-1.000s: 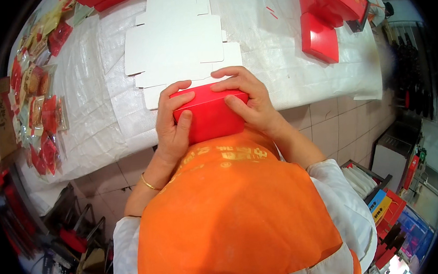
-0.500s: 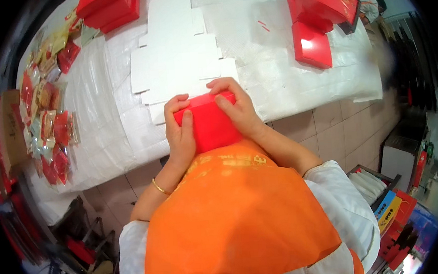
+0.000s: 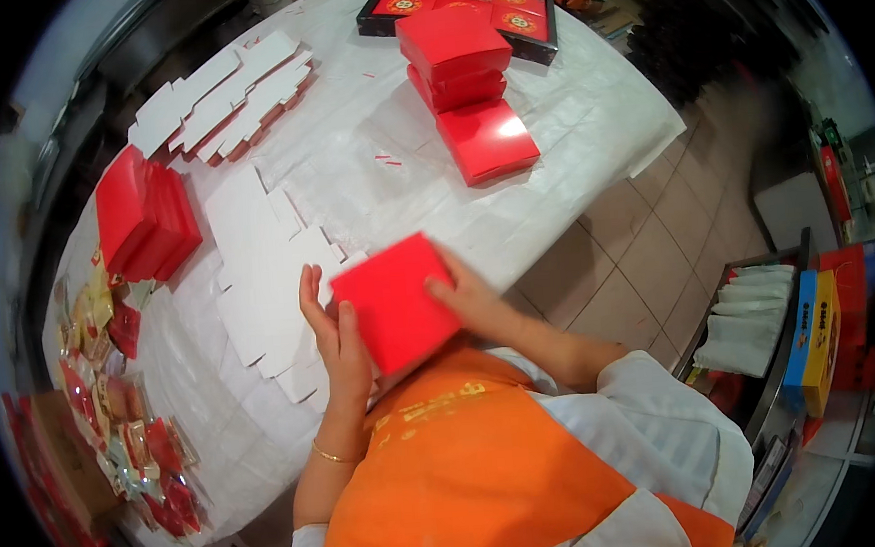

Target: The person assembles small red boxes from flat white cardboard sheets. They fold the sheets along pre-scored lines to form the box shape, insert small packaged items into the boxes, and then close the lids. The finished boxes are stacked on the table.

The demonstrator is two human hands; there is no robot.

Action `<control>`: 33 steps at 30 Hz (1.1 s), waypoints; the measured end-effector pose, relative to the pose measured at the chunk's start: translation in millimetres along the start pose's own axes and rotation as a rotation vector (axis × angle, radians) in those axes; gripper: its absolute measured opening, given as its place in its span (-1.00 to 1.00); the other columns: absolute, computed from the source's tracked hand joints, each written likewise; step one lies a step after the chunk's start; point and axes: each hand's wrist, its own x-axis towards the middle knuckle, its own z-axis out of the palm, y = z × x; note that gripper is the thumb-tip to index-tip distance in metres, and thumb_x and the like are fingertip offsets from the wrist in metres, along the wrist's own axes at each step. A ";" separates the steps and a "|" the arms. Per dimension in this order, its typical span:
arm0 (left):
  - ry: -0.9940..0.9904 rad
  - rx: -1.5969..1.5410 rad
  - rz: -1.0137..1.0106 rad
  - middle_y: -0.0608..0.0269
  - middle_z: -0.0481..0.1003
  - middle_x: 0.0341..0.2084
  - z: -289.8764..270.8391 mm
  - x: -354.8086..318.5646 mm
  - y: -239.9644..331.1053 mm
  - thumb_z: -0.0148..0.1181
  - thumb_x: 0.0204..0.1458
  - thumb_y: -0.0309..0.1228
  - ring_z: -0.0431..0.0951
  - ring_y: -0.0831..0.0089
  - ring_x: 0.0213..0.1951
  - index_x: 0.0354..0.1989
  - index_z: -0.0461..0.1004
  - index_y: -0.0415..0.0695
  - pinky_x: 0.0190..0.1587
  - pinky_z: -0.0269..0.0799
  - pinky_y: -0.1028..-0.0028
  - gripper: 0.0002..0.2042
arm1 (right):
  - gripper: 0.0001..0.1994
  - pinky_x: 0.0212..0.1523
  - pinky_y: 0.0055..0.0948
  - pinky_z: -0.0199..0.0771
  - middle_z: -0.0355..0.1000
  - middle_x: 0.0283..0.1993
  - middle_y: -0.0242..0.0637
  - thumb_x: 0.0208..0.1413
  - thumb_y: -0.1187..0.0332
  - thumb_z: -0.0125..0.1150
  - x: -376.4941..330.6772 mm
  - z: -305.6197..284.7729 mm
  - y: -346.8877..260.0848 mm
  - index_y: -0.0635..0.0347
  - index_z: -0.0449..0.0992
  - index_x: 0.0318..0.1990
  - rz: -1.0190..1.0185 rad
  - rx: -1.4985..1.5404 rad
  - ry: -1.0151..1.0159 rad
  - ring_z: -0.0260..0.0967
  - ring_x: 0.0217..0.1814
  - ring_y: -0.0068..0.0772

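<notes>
One red box (image 3: 396, 304), held in front of the person at the near edge of the tabletop (image 3: 514, 219). Plain broad face up, set askew; cannot tell whether its underside touches anything.

Clearances, all taken from the red box. Near side: orange apron (image 3: 458, 453) close by, gap not readable. Right: tabletop edge slants away, tiled floor (image 3: 618, 282) past it. Beyond and slightly right: bare white strip of tabletop. Left: flattened white carton (image 3: 268, 284), its nearest flaps just beside the box in this view, so little bare surface on that side.

Right hand (image 3: 471, 296): gripping the red box at its right side, thumb on the upper face, fingers mostly hidden past the edge; forearm angled in from the lower right. Left hand (image 3: 344, 344): largely open at the box's left side, thumb along the edge, fingers extended upward with a gap from the thumb; thin bracelet (image 3: 333, 454) at the wrist.

Farther out from the red box: beyond and right, stacked red boxes (image 3: 459, 57) and a black tray (image 3: 374, 25); beyond and left, a red stack (image 3: 148, 216) and more white blanks (image 3: 221, 96); far left, assorted wrapped packets (image 3: 114, 394).
</notes>
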 end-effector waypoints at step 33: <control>0.531 0.821 -0.009 -0.06 0.35 0.10 -133.7 -41.1 -79.6 0.09 0.21 -0.51 0.40 0.10 0.07 0.25 0.41 -0.29 0.12 0.35 0.24 -0.59 | -0.70 0.00 -0.20 0.49 0.46 -0.11 -0.09 0.10 0.65 0.13 94.7 -8.1 -2.4 0.25 0.55 0.00 -0.619 -0.776 -0.019 0.45 -0.02 -0.05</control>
